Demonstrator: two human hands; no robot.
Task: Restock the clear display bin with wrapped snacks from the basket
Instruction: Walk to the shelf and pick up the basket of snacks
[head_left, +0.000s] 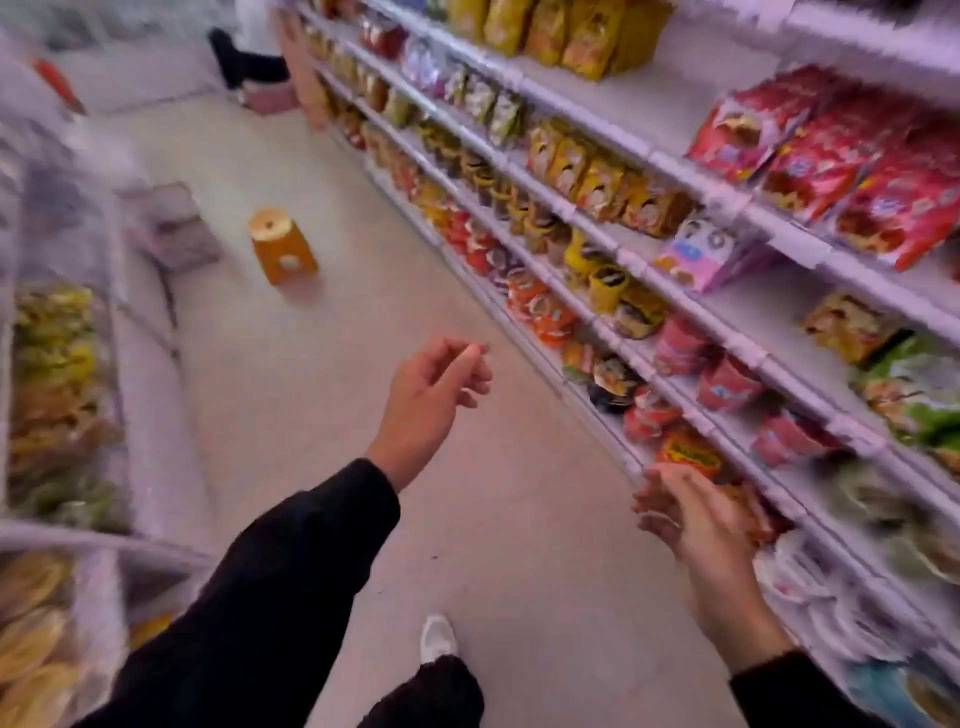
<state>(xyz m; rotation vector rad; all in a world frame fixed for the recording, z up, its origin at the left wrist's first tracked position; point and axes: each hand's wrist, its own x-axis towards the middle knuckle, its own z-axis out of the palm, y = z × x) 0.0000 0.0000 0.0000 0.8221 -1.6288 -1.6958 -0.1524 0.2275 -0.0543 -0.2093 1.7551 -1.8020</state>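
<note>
the pale aisle floor looks smooth and matt, like poured concrete or vinyl. the white shelves on the right seem painted metal with smooth plastic price strips along their edges. the red snack bags and yellow snack bags are glossy printed film that catches the light. the orange stool on the floor is smooth moulded plastic with a faint sheen. the clear display bins on the left have transparent, shiny plastic walls, blurred here. the black sleeve is soft, matt cloth. the white shoe looks matt; its material cannot be told.
</note>
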